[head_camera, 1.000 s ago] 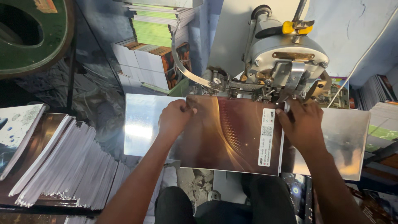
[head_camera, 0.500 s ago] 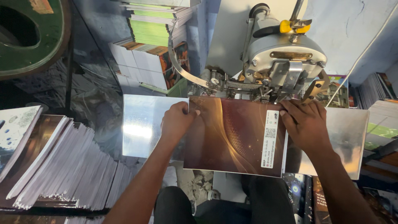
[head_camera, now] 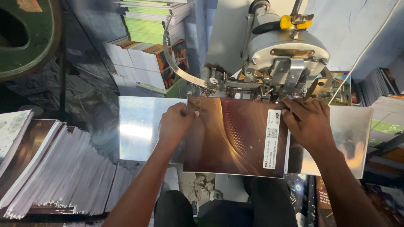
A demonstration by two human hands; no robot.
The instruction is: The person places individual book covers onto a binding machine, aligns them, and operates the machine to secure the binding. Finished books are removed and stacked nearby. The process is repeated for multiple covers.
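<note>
A brown glossy booklet (head_camera: 233, 136) with a white label strip lies over the shiny metal table (head_camera: 139, 126) of a stapling machine (head_camera: 282, 54). Its far edge sits under the machine's head. My left hand (head_camera: 176, 124) grips the booklet's left edge, fingers curled over it. My right hand (head_camera: 309, 122) presses on the booklet's right edge near the label, fingertips close to the machine's head.
A fanned pile of similar booklets (head_camera: 54, 168) lies at the left. Stacks of green and white printed books (head_camera: 147, 46) stand behind the table. More book piles (head_camera: 385, 126) sit at the right. A green wheel (head_camera: 25, 38) is at the top left. My legs are below the table.
The booklet has slid a little to the right under the machine's head, with both hands moving along with it. My left hand now curls over the left edge.
</note>
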